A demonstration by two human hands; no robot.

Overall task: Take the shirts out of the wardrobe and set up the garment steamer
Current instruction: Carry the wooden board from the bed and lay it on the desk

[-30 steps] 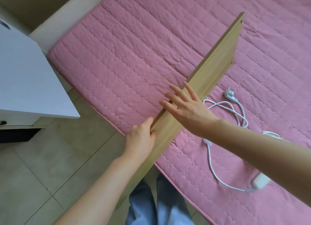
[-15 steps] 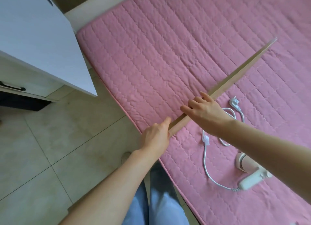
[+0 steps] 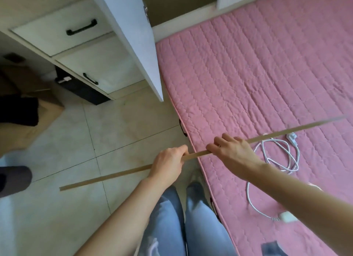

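In the head view, a long wooden board [image 3: 200, 154] is held edge-on between both hands, so only its thin edge is seen. The left hand [image 3: 169, 165] is clamped round it near its middle, above the floor [image 3: 118, 125], and the right hand [image 3: 232, 151] is curled over it just beside, above the near edge of the bed [image 3: 238, 68]. The grip near the middle is judged to balance the board's length. Its long axis runs from lower left over the floor to upper right across the bed, the far end pointing toward the bed's right side.

The steamer's white cable [image 3: 275, 156] is coiled on the bed beneath the board, its plug [image 3: 349, 137] near the right side, and part of the white steamer [image 3: 286, 216] lies near the bed's near edge. The wardrobe door [image 3: 131, 35] stands open above drawers [image 3: 63, 34]. No shirts are seen.
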